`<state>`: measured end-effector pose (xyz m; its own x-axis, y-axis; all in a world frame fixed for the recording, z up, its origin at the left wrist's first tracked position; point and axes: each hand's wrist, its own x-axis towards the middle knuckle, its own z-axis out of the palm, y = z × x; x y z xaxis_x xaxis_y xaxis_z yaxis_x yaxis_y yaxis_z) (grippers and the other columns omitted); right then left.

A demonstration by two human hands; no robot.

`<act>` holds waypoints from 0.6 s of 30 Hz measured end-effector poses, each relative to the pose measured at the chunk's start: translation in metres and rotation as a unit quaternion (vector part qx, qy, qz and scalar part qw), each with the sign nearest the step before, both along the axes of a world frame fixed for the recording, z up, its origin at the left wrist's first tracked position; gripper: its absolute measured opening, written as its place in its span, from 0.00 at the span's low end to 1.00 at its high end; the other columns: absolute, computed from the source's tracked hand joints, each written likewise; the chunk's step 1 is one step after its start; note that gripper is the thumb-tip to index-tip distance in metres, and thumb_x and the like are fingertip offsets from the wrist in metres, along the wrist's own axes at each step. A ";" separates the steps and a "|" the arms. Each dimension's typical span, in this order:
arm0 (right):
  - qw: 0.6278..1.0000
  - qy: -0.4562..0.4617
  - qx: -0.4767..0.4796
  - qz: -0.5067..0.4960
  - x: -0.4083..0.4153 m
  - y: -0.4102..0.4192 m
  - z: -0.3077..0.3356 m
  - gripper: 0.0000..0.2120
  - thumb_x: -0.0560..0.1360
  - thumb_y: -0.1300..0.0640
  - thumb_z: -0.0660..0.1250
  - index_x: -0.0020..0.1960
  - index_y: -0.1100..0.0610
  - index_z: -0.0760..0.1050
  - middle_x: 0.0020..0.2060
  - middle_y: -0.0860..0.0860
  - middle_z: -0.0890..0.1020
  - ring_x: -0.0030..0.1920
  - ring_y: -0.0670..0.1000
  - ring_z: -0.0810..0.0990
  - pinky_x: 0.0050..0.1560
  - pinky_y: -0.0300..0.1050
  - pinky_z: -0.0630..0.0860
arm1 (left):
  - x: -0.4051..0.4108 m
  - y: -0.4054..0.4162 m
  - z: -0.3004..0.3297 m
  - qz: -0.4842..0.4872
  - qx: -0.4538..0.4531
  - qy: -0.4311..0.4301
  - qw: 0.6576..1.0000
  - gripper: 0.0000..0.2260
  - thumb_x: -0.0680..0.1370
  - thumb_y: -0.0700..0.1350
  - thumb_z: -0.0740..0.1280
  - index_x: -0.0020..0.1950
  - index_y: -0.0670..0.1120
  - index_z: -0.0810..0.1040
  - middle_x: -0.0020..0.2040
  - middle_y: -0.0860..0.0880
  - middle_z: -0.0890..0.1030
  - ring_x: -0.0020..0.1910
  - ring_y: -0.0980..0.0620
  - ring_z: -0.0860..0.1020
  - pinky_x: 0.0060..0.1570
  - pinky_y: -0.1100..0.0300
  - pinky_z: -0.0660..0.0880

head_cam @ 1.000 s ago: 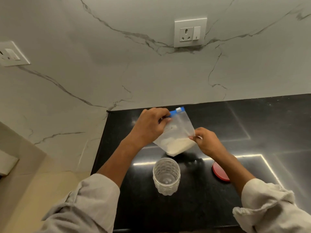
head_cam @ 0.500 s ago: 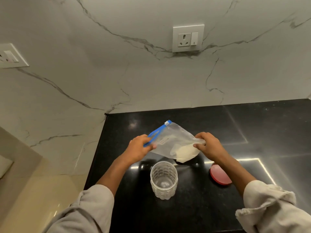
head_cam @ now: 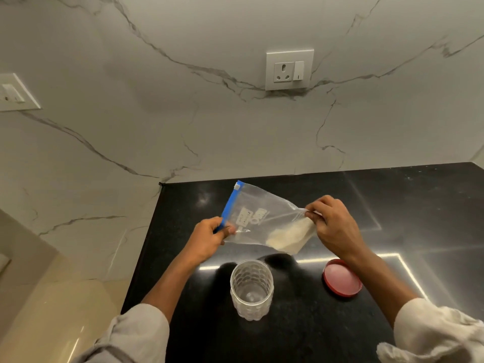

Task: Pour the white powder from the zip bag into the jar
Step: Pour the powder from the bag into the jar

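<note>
Zip bag is held in the air above the black countertop, stretched sideways between both hands, just behind and above the jar. Bag lies roughly flat, blue zip strip on the left end running up and away, printed label facing the camera. White powder sits bunched in the lower right corner of the bag, near the right hand.

Left hand: forearm comes in from lower left, wrist roughly straight, thumb and fingers curled and pinching the near end of the blue zip strip. Narrow pinch grip, holding the bag.

Right hand: forearm comes in from lower right, back of hand toward the camera, fingertips bunched and pinching the bag's far right corner. Also a tight pinch on the bag. Plastic is pulled taut and creased toward that pinch.

Both sleeves pale grey, pushed up to about the elbow.

Jar is clear, dimpled wall, standing upright with its mouth uncovered on the countertop, between the two forearms. Cannot see any powder inside it. Red lid lies flat on the countertop to the right of the jar, apart from it, partly under the right forearm.

Marble wall behind carries a socket with switch.
</note>
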<state>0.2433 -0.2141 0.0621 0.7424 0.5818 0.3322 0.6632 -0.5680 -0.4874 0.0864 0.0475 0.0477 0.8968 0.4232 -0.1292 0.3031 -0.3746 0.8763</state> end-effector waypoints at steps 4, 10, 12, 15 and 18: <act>0.998 0.017 -0.063 0.010 -0.002 0.001 0.001 0.07 0.78 0.55 0.66 0.53 0.52 0.80 0.49 0.47 0.74 0.49 0.48 0.71 0.46 0.40 0.70 | -0.004 -0.002 -0.007 0.002 -0.004 0.025 1.000 0.05 0.77 0.47 0.68 0.49 0.47 0.81 0.51 0.50 0.83 0.51 0.51 0.81 0.53 0.51 0.80; 0.999 0.032 -0.006 0.011 -0.006 0.000 -0.002 0.04 0.76 0.60 0.68 0.49 0.55 0.81 0.44 0.48 0.74 0.45 0.50 0.76 0.44 0.40 0.74 | -0.007 -0.007 -0.016 0.002 -0.031 0.016 0.999 0.05 0.77 0.47 0.69 0.50 0.46 0.82 0.51 0.50 0.83 0.51 0.52 0.82 0.54 0.51 0.80; 0.999 0.002 0.053 0.001 -0.005 0.001 0.003 0.04 0.75 0.63 0.69 0.49 0.58 0.81 0.43 0.49 0.74 0.43 0.50 0.76 0.41 0.41 0.75 | -0.004 -0.009 -0.011 0.004 -0.050 -0.010 0.999 0.06 0.77 0.46 0.69 0.51 0.46 0.82 0.52 0.51 0.83 0.52 0.52 0.81 0.53 0.53 0.80; 0.998 -0.007 0.065 0.013 -0.005 0.002 0.012 0.05 0.74 0.64 0.70 0.50 0.60 0.81 0.44 0.49 0.74 0.42 0.49 0.75 0.41 0.36 0.73 | -0.002 -0.011 -0.005 -0.003 -0.047 -0.020 0.999 0.07 0.78 0.45 0.68 0.53 0.44 0.81 0.52 0.50 0.83 0.52 0.52 0.81 0.53 0.54 0.80; 0.997 -0.015 0.080 0.017 -0.007 0.002 0.016 0.05 0.74 0.65 0.70 0.50 0.61 0.81 0.44 0.51 0.74 0.43 0.50 0.76 0.42 0.38 0.76 | -0.005 -0.011 -0.003 -0.005 -0.056 -0.029 0.998 0.08 0.77 0.46 0.69 0.55 0.46 0.80 0.53 0.51 0.83 0.53 0.52 0.81 0.53 0.55 0.81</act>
<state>0.2361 -0.2121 0.0779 0.7113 0.5447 0.4443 0.6966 -0.4618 -0.5491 0.0812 0.0364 0.0449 0.9081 0.4002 -0.1228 0.2473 -0.2763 0.9287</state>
